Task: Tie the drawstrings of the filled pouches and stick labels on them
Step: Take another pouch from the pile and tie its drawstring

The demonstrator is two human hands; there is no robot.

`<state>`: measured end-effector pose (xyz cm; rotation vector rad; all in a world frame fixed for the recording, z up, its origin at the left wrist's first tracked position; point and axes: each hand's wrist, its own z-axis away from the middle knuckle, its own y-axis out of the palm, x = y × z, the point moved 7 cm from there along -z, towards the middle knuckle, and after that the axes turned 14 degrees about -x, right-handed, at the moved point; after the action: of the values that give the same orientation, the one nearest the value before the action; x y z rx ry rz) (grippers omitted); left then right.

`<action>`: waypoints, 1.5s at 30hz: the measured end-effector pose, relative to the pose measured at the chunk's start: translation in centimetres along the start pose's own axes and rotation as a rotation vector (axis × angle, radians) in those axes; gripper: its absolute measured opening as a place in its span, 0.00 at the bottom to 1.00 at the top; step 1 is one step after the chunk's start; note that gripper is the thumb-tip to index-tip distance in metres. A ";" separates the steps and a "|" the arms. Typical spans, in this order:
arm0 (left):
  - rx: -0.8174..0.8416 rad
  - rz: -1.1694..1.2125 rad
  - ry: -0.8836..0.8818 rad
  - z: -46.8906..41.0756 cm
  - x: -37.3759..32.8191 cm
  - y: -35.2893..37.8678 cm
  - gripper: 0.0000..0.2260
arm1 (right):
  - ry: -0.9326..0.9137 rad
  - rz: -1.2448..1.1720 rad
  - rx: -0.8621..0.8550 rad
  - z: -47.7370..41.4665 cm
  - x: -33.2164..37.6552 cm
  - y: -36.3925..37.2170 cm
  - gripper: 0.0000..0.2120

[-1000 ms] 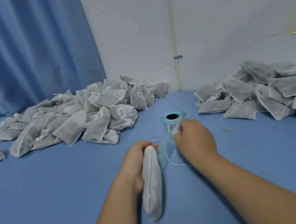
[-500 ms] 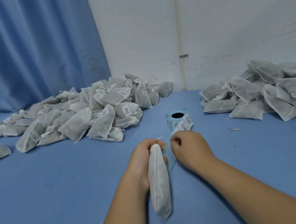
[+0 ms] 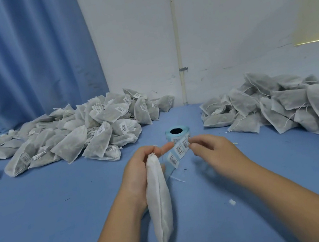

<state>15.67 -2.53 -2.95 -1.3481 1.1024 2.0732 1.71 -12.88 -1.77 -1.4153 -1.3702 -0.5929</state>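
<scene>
Curling left grip [image 3: 139,170] is clutching the pouch [image 3: 160,204]; right grip [image 3: 211,152] is touching the label strip [image 3: 177,151], hold unclear; hasty peeling is risking creases.

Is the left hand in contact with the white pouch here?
Touching. The head view shows the left hand with its fingers curled round the top of the white pouch, which hangs down below the grip.

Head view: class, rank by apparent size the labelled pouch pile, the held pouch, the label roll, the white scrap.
labelled pouch pile
held pouch, nearest the camera
label roll
white scrap
</scene>
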 end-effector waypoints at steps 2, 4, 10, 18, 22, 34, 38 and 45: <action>0.069 -0.134 0.071 1.0 0.1 1.5 0.18 | 0.030 -0.099 0.086 1.5 1.0 -0.9 0.16; 0.130 -0.228 0.141 2.0 0.3 3.0 0.14 | 0.048 -0.141 0.189 3.2 1.8 -1.6 0.17; 0.280 -0.441 0.170 4.2 1.4 6.6 0.10 | 0.058 -0.142 0.193 5.9 1.3 -6.3 0.05; 0.571 -0.707 0.122 7.4 3.0 12.2 0.13 | -0.016 -0.116 0.200 7.6 -0.6 -10.0 0.15; 0.562 -0.815 0.170 7.1 3.5 13.2 0.08 | -0.029 -0.071 0.099 7.4 -1.5 -11.7 0.05; 0.547 -0.797 0.186 7.1 5.3 11.4 0.18 | 0.114 -0.219 0.151 7.3 -1.2 -14.0 0.11; 0.632 -0.893 0.238 8.2 5.7 11.8 0.18 | 0.054 -0.153 0.026 7.2 -1.0 -14.2 0.11; 0.568 -0.535 0.209 8.1 4.4 11.8 0.10 | 0.000 -0.117 -0.147 7.6 -1.3 -13.8 0.09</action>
<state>0.90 -3.28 -0.66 -1.3800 1.1373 1.1486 -13.62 -9.13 -1.03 -1.4583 -1.4402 -0.7839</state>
